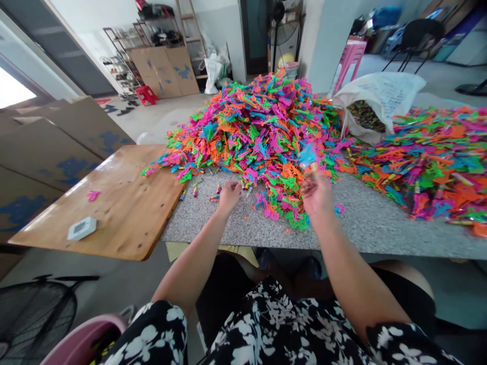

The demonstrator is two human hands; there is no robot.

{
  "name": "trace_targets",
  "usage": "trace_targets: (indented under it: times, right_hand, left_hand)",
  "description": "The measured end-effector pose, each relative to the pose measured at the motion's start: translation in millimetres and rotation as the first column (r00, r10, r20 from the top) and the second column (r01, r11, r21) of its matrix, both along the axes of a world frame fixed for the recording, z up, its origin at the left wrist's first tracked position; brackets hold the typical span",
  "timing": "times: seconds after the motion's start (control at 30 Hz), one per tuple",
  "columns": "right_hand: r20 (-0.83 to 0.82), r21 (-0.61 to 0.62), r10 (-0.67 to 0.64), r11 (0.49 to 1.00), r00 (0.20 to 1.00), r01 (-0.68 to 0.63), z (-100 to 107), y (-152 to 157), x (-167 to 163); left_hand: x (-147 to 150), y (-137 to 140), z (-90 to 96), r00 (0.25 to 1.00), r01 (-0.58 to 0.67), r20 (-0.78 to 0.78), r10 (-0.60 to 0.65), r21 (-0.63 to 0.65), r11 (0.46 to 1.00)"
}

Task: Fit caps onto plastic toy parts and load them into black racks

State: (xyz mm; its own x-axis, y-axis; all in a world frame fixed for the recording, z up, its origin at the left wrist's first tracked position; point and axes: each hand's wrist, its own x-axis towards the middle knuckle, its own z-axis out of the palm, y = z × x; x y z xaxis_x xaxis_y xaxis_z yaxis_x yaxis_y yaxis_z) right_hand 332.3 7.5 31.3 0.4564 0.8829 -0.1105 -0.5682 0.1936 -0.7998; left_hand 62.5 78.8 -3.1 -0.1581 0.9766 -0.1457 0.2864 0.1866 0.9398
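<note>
Work looks partly done: a side pile (437, 170) of toys and tubes seems finished, a tall heap (251, 121) seems left. The right hand (317, 195) pinches 1 blurred blue toy (308, 153); the left hand (230, 196), fingers narrowed near loose tubes (195, 191), holds I can't tell what.

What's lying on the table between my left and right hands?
In the head view, colorful plastic pieces, mainly pink, green and orange, lie between your left hand and right hand, with some speckled tabletop showing.
</note>
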Motion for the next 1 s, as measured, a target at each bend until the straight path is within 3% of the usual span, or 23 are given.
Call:
trace_targets:
  times: [0.03, 0.1, 0.17, 0.23, 0.3, 0.4, 0.5, 0.57, 0.67, 0.8, 0.9, 1.0]
  right_hand:
    - [-0.017, 0.041, -0.051, 0.998, 0.999, 0.052, 5, 3, 8]
    - [0.049, 0.030, -0.005, 1.000, 0.999, 0.003, 8, 4, 9]
    - [0.199, -0.070, 0.165, 0.986, 0.966, -0.154, 2, 1, -9]
    - [0.389, -0.188, 0.367, 0.930, 0.845, -0.317, -12, -4, -37]
    - [0.592, -0.289, 0.483, 0.875, 0.645, -0.389, -27, -8, -65]
    - [0.851, -0.355, 0.455, 0.866, 0.261, -0.352, -38, -9, -93]
    - [0.904, -0.428, 0.415, 0.861, -0.108, -0.275, -35, -6, -104]
    - [0.853, -0.506, 0.452, 0.840, -0.262, -0.196, -31, -2, -106]
    - [0.791, -0.568, 0.489, 0.810, -0.369, -0.144, -25, 5, -112]
    - [0.814, -0.521, 0.416, 0.832, -0.406, -0.192, -26, 13, -124]
    - [0.816, -0.502, 0.384, 0.841, -0.431, -0.201, -30, 15, -133]
    - [0.793, -0.503, 0.373, 0.846, -0.481, -0.173, -34, 14, -140]
  left_hand:
    - [-3, 8, -2.1, 0.995, 0.001, -0.101, -0.002, -0.006, 1.000]
    - [-3, 20, -6.1, 0.939, 0.041, -0.340, -0.048, -0.027, 0.999]
    - [4, 27, -9.9, 0.823, 0.084, -0.559, -0.096, -0.047, 0.995]
    - [15, 30, -13.4, 0.711, 0.125, -0.690, -0.135, -0.064, 0.990]
    - [22, 32, -15.5, 0.645, 0.170, -0.746, -0.166, -0.072, 0.983]
    - [19, 33, -13.7, 0.595, 0.243, -0.769, -0.235, -0.106, 0.964]
    - [4, 35, -6.2, 0.539, 0.338, -0.761, -0.361, -0.197, 0.920]
    - [-7, 36, -1.3, 0.508, 0.380, -0.746, -0.430, -0.254, 0.889]
    - [-16, 35, 1.0, 0.492, 0.426, -0.715, -0.497, -0.300, 0.854]
    - [-19, 26, -2.8, 0.489, 0.491, -0.670, -0.558, -0.317, 0.811]
    - [-25, 23, -2.1, 0.499, 0.520, -0.654, -0.569, -0.299, 0.800]
    - [-30, 29, 2.2, 0.549, 0.496, -0.636, -0.542, -0.275, 0.824]
